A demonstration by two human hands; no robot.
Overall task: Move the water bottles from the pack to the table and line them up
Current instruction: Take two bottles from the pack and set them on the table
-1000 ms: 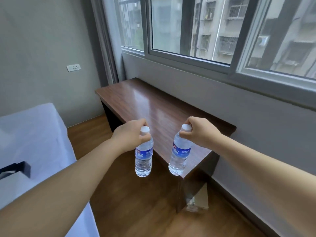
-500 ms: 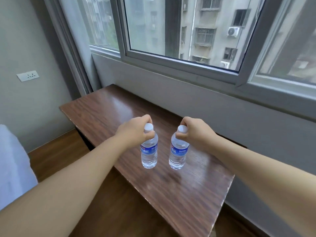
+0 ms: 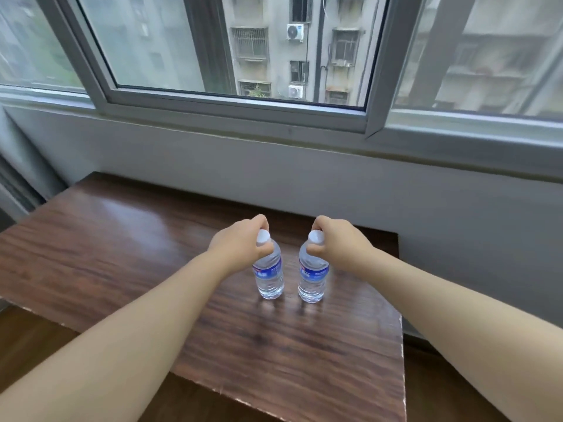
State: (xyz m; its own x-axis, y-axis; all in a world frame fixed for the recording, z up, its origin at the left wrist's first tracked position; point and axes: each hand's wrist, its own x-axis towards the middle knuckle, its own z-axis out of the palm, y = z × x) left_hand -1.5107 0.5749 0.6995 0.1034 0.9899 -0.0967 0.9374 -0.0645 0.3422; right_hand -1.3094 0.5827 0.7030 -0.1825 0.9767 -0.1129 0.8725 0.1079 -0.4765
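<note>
Two clear water bottles with blue labels and white caps stand upright side by side over the dark wooden table [image 3: 122, 254]. My left hand [image 3: 239, 246] grips the neck and cap of the left bottle [image 3: 269, 277]. My right hand [image 3: 336, 245] grips the neck and cap of the right bottle [image 3: 312, 278]. The bottle bases are at or just above the tabletop; I cannot tell if they touch it. The pack is out of view.
A grey wall [image 3: 396, 208] runs along the table's far side, with a large window [image 3: 237, 56] above it. The table's right edge [image 3: 401, 300] is close to the right bottle. Wooden floor [image 3: 27, 339] shows at lower left.
Both hands carried the bottles from beside the table's end to over its top and lowered them. The view has swung to face the window wall.
</note>
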